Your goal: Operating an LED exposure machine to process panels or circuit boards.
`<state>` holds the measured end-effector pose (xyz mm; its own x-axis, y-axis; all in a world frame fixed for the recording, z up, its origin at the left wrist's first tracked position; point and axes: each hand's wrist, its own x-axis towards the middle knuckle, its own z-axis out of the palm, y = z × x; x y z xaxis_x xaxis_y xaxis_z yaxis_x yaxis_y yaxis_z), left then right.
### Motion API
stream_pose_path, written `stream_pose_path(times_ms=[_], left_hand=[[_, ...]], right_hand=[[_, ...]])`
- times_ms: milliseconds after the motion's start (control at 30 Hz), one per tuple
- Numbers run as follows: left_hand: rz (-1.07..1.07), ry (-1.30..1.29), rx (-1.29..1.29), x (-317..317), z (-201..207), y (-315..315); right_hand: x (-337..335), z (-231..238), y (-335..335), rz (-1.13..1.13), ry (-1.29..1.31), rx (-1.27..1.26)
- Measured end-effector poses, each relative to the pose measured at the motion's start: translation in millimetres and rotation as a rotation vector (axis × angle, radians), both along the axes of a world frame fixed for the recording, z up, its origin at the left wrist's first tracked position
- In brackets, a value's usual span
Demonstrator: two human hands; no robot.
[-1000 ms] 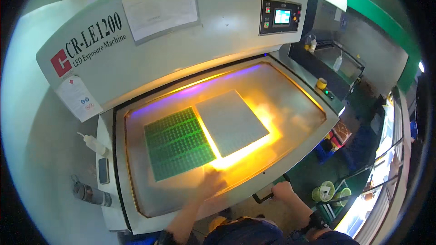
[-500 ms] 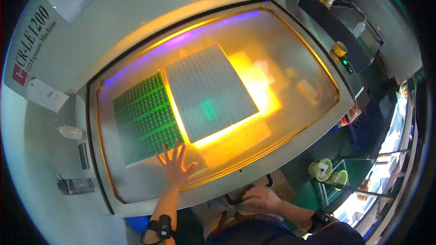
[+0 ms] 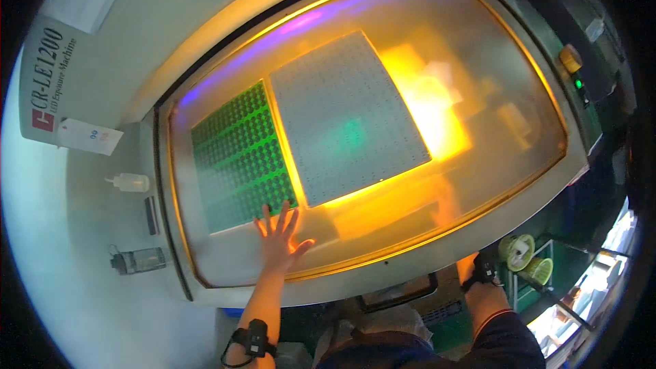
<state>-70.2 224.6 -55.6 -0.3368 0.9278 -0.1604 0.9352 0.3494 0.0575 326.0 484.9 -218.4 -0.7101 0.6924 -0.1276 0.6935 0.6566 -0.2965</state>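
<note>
My left hand [image 3: 279, 240] lies palm down with its fingers spread on the clear sheet over the light table [image 3: 236, 277]. Its fingertips reach the near edge of a green patterned panel [image 3: 239, 157]. Right of that panel is a larger grey panel [image 3: 348, 116] with rows of small marks, a narrow bright strip between the two. At the table's front edge, on the right, only a bit of my right hand [image 3: 467, 266] shows past the wrist strap. The frame's edge seems to hide its fingers, so what it touches cannot be made out.
Glowing orange light fills the table right of the grey panel. On the left ledge stand a white squeeze bottle [image 3: 130, 182] and a clear bottle [image 3: 140, 260]. A yellow tape roll [image 3: 570, 59] sits on the right edge. Green baskets [image 3: 516, 253] stand lower right, and a black handle [image 3: 400, 297] juts below the frame.
My right hand has moved right, from near the black handle to the frame's front right edge. My left hand stays spread by the green panel. The whole view has shifted.
</note>
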Motion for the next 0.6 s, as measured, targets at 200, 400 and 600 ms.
stream_pose_path(times_ms=[200, 400, 600], left_hand=[[-0.030, 0.016, 0.066, 5, -10, 8], [-0.009, 0.049, 0.066, 3, -2, 2], [-0.039, 0.025, 0.119, 20, -10, 28]], right_hand=[[9, -12, -50, -0.011, 0.063, 0.112], [41, 8, -92, -0.041, 0.229, 0.355], [280, -55, -190, -0.778, 0.006, -0.699]])
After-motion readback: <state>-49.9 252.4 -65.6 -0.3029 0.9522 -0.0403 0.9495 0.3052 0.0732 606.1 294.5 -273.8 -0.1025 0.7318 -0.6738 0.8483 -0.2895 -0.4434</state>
